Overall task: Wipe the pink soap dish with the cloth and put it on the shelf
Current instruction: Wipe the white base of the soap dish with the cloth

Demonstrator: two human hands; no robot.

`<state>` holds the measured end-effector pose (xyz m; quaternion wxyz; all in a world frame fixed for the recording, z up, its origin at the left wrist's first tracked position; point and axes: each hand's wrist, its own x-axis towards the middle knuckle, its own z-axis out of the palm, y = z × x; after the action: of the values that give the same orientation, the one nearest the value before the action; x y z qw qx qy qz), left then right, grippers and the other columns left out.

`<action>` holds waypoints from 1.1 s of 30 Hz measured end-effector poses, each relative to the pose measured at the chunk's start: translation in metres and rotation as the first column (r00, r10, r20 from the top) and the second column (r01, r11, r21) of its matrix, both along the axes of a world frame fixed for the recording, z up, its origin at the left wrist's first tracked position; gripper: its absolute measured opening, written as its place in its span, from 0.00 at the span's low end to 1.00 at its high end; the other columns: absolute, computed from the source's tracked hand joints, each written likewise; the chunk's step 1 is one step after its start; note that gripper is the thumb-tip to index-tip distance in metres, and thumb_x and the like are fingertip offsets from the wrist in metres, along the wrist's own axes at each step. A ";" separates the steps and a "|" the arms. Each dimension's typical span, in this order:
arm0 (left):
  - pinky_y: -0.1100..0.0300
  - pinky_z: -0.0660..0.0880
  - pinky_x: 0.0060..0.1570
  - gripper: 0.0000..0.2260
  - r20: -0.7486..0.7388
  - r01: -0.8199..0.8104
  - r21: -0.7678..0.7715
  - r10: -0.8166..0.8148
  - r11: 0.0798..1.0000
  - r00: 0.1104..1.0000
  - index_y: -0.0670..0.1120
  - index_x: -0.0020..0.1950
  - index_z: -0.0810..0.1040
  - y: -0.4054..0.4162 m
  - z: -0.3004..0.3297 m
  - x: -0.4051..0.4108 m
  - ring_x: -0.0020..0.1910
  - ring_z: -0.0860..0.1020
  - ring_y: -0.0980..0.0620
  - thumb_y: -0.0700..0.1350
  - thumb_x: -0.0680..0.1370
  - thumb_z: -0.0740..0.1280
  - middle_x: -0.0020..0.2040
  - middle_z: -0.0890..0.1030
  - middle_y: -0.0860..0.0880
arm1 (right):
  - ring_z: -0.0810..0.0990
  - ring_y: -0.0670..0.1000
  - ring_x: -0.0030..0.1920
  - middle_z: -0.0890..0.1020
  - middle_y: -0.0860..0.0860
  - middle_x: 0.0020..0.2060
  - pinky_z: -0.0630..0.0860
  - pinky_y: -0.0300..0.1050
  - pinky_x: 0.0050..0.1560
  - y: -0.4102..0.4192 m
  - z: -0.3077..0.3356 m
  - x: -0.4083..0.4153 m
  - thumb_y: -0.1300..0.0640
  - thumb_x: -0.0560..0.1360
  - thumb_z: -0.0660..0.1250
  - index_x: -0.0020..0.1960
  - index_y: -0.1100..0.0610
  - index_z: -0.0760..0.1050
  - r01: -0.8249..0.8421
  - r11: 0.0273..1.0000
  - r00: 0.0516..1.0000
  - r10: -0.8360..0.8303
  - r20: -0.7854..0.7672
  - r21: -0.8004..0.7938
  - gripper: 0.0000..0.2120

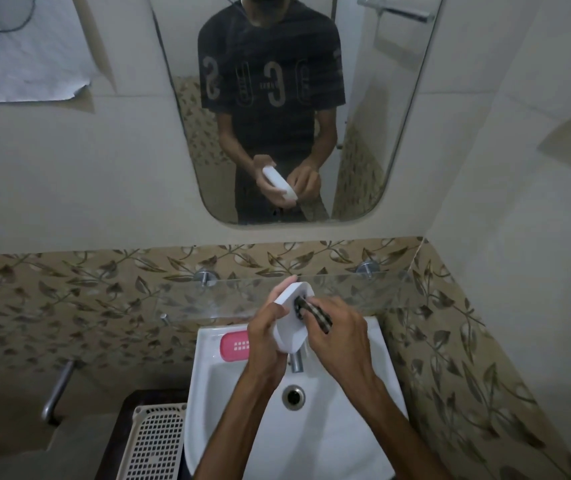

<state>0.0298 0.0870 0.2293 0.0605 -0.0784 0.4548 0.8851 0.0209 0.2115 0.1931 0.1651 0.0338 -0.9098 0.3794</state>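
A: Where was the pink dish (234, 347)?

B: On the back ledge of the sink (315, 441), left of the tap (297, 362), flat, slotted face up. Its right end was hidden behind the left hand (266, 336). Neither hand touched it.

A: State of the hands?

B: Left hand gripped a white tray (291, 322) — tilted, held up over the tap, thumb on its near side and fingertips showing past its far edge. Right hand (337, 332) was clenched on a dark checked cloth (315, 311), pressing it against the upper face of the white tray.

A: Shelf?

B: Glass shelf (363, 289) on the patterned tile band, just behind the hands, on metal pegs.

A: Anything else in view?

B: Mirror (294, 109) above showed the person holding the white tray in both hands. White perforated basket (154, 441) left of the sink — metal bar (57, 389) on the wall beside it.
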 end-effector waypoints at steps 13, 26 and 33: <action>0.48 0.76 0.55 0.28 -0.061 -0.035 -0.119 0.027 0.992 0.998 0.42 0.67 0.81 -0.007 -0.020 -0.004 0.59 0.79 0.41 0.43 0.69 0.60 0.65 0.80 0.35 | 0.80 0.43 0.39 0.84 0.46 0.40 0.76 0.36 0.41 0.001 0.012 -0.001 0.53 0.78 0.71 0.45 0.52 0.82 -0.119 0.989 0.976 0.100 0.194 0.089 0.04; 0.47 0.73 0.57 0.32 -0.149 -0.021 -0.098 0.007 0.995 0.989 0.38 0.70 0.77 -0.017 -0.015 -0.014 0.62 0.75 0.38 0.43 0.67 0.57 0.69 0.77 0.34 | 0.79 0.43 0.35 0.82 0.44 0.34 0.76 0.34 0.36 -0.024 0.010 0.017 0.54 0.76 0.72 0.40 0.51 0.80 -0.173 0.981 0.976 0.183 0.117 -0.094 0.07; 0.51 0.79 0.53 0.34 -0.178 -0.003 -0.100 -0.015 0.995 0.984 0.40 0.70 0.78 -0.019 -0.021 -0.015 0.61 0.77 0.39 0.47 0.64 0.64 0.68 0.78 0.35 | 0.81 0.44 0.39 0.84 0.46 0.39 0.79 0.37 0.41 -0.020 0.012 0.009 0.55 0.77 0.73 0.44 0.54 0.82 -0.078 0.989 0.986 0.096 0.140 -0.124 0.05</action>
<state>0.0152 0.0684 0.2087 0.0183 0.0000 0.5022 0.8646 0.0302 0.1912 0.2047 0.0833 0.0360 -0.8931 0.4407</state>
